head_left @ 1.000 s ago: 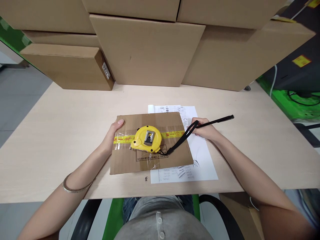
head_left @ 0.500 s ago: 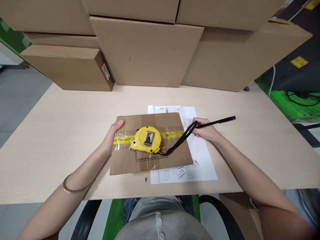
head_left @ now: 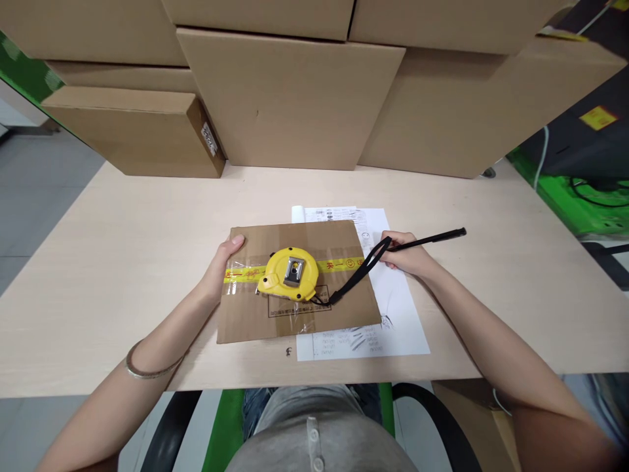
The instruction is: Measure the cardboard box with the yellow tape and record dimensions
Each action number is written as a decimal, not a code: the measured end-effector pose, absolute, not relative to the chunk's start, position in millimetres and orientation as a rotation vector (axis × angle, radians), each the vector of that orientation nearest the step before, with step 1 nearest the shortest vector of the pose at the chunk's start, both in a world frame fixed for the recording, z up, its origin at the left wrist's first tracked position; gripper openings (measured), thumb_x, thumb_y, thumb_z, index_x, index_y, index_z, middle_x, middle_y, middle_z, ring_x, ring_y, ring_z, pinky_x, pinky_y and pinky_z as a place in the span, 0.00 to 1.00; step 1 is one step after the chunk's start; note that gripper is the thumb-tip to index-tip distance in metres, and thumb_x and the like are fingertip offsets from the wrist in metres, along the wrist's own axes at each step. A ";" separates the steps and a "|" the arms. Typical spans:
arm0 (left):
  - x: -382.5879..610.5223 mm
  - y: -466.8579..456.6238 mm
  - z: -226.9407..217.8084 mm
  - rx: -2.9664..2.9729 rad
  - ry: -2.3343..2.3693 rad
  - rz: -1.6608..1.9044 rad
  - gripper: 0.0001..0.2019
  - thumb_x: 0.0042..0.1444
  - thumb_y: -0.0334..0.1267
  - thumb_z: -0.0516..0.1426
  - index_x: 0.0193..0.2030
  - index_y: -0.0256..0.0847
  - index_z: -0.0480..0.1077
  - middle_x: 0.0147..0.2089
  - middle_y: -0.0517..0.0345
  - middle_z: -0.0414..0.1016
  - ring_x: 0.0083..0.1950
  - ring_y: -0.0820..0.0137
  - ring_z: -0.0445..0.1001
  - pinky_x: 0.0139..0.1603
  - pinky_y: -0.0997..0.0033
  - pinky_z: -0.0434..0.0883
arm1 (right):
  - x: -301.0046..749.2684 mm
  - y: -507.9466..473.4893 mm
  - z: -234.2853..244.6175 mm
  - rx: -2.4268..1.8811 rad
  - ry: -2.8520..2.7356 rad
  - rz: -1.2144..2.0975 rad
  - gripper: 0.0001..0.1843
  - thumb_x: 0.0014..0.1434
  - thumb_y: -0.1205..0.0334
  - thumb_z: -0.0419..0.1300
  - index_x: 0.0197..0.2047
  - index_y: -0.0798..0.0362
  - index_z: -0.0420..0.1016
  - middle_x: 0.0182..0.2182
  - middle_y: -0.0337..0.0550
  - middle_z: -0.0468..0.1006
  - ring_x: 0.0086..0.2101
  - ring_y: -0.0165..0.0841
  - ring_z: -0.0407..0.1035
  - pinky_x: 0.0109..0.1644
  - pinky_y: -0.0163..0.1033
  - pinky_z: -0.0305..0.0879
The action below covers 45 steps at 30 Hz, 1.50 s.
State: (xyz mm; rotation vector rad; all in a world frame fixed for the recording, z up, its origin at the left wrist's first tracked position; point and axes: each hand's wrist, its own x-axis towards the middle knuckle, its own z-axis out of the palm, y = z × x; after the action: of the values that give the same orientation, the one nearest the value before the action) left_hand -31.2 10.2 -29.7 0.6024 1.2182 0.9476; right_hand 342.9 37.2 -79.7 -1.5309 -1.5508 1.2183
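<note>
My left hand (head_left: 223,265) grips the left edge of a flat cardboard box (head_left: 299,236), thumb on top and the other fingers hidden. Yellow printed tape runs across the box. On it lies a yellow tape measure (head_left: 275,283), its metal belt clip facing up. The tape measure's black wrist strap (head_left: 361,273) stretches over the box's right side to my right hand (head_left: 400,250). That hand is closed on a black pen (head_left: 441,236), which points up and right past the wrist. White paper sheets (head_left: 400,314) with printing and pen scribbles lie partly under the box.
Large cardboard cartons (head_left: 289,98) are stacked along the back of the table (head_left: 147,262). A smaller carton (head_left: 152,134) stands at the back left. At the far right are a dark machine and cables (head_left: 542,157) by a green surface.
</note>
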 end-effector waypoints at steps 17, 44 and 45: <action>-29.7 9.6 -27.5 0.615 1.238 0.951 0.16 0.51 0.51 0.58 0.35 0.40 0.77 0.25 0.52 0.81 0.40 0.49 0.84 0.32 0.63 0.80 | 343.8 38.9 -79.9 -1.550 -1.576 1.191 0.11 0.40 0.64 0.64 0.20 0.50 0.63 0.13 0.32 0.66 0.15 0.24 0.57 0.17 0.31 0.50; -32.9 13.5 -40.4 0.646 1.216 1.023 0.23 0.45 0.56 0.65 0.40 0.39 0.78 0.36 0.53 0.85 0.42 0.52 0.84 0.38 0.62 0.81 | 335.4 35.1 -52.8 -2.254 -2.069 0.561 0.21 0.60 0.45 0.60 0.25 0.52 0.75 0.26 0.52 0.78 0.34 0.47 0.75 0.35 0.42 0.61; -32.3 14.2 -41.4 0.655 1.215 1.034 0.24 0.45 0.57 0.64 0.40 0.39 0.77 0.38 0.52 0.85 0.43 0.51 0.84 0.39 0.61 0.81 | 331.8 35.5 -48.9 -2.296 -2.094 0.531 0.21 0.60 0.45 0.59 0.26 0.52 0.76 0.27 0.53 0.79 0.35 0.48 0.75 0.36 0.43 0.62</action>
State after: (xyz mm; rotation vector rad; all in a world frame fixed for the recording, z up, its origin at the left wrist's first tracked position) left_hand -32.3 14.2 -41.4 0.6551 1.2153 1.0337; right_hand 331.8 35.5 -48.9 -2.2959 -2.0936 0.5308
